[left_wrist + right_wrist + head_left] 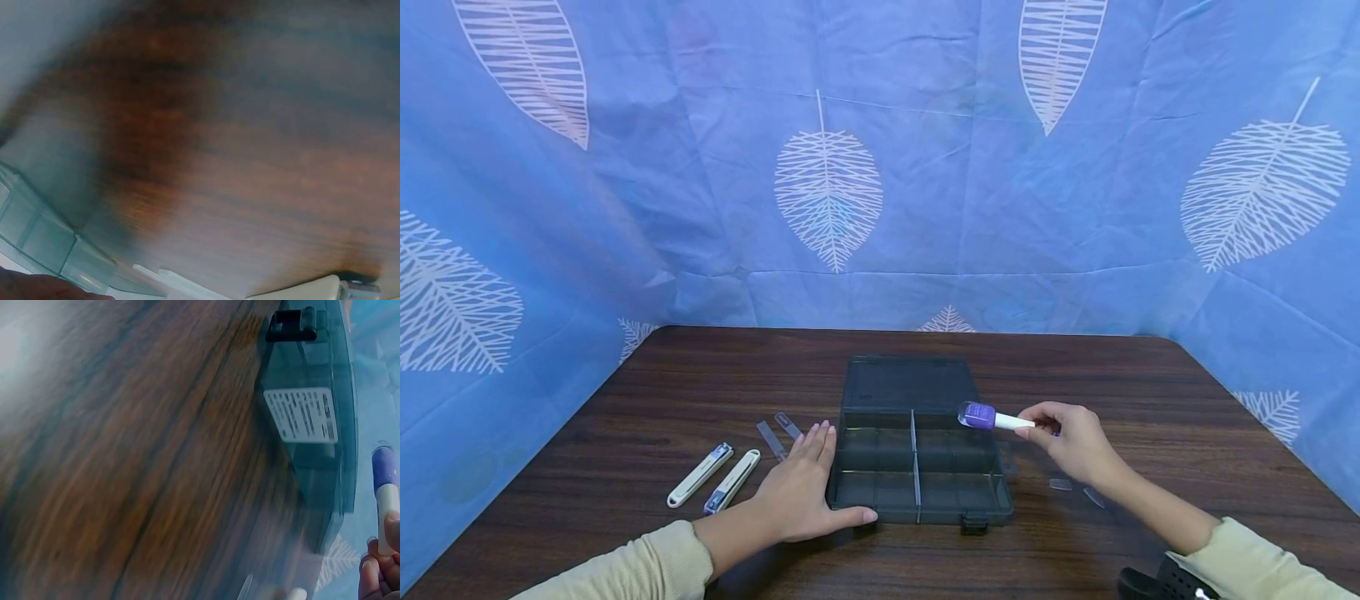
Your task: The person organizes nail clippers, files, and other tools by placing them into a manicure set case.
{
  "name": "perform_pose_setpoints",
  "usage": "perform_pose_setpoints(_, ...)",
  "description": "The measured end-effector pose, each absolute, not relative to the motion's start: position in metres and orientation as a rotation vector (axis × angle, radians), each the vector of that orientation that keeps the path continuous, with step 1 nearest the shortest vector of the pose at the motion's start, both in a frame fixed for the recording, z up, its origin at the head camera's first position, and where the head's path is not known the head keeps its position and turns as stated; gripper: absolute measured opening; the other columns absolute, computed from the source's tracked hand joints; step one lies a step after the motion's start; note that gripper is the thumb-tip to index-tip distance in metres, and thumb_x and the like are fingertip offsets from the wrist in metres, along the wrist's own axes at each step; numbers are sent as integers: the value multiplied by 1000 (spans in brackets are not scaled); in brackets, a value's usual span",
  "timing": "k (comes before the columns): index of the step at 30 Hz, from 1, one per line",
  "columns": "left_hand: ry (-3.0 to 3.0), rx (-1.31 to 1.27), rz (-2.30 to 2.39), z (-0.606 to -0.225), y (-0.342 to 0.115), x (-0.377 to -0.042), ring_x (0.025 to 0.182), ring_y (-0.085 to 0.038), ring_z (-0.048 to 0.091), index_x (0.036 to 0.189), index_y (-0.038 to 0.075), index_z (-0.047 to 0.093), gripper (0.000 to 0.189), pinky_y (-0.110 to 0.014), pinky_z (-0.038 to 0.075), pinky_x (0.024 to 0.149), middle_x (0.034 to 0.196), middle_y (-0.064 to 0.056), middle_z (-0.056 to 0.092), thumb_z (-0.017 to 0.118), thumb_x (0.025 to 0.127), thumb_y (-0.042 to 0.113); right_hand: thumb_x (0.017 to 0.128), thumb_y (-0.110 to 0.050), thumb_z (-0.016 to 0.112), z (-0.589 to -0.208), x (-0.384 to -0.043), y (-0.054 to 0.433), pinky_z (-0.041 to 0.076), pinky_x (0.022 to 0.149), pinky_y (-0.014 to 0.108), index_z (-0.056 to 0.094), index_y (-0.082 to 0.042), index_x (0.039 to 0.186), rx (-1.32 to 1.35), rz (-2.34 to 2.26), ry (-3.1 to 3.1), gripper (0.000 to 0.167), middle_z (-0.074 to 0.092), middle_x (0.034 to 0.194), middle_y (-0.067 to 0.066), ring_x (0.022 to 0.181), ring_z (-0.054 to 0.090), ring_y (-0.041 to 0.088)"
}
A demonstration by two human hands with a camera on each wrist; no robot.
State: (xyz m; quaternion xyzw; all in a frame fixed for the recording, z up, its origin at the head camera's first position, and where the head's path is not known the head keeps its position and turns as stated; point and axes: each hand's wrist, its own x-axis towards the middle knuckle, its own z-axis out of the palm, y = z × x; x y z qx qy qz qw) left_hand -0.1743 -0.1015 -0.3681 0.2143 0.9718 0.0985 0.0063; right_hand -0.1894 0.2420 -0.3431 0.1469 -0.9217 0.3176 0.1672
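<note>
Right hand: narrowed, pinching one purple nail polish bottle by its white cap. The bottle is held nearly level above the box's right rear part. A small purple patch shows behind the fingers, too hidden to identify. Left hand: spread wide, fingers straight along the box's left edge, thumb at the front corner; it covers part of that edge.

Loose items counted: two white nail clippers, side by side left of the left hand; two clear strips, just beside its fingers; two small clear pieces, near the right forearm. One black object sits at the right sleeve.

Container: one dark transparent box, its lid opened to the rear. One pale divider stands inside, running front to back. One black latch shows at the front, and one printed label on an outer wall. The bottle's clear body contains purple polish.
</note>
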Motion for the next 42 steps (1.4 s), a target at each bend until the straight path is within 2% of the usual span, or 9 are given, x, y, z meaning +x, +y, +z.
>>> perform_pose_setpoints(6,3033,658,297,-367,-101,-176,140,-33,25,143,-5,26,113,-44,27,112,150,-21,25,48,72,79,80,-7,69,-344,-194,227,31,47,21,68,-2,88,430,957,-2658,9,55,65,-1,53,34,2)
perform_pose_setpoints(14,3009,651,326,-368,-101,-176,141,-33,24,144,-4,25,113,-46,26,112,151,-21,24,48,72,79,80,-4,69,-347,-205,208,36,46,20,69,0,86,502,980,-2681,7,59,66,1,52,39,1)
perform_pose_setpoints(30,3010,664,359,-370,-102,-175,140,-35,24,144,-5,25,113,-48,26,112,151,-22,25,50,72,78,78,-4,70,-348,-223,196,36,51,19,69,0,78,738,767,-2699,4,60,69,1,59,39,1)
perform_pose_setpoints(42,3024,651,346,-369,-100,-176,141,-34,24,144,-4,24,114,-46,27,112,151,-22,24,50,71,79,75,-5,74,-336,-231,186,42,57,24,67,-5,68,934,120,-2748,10,58,67,0,64,45,12)
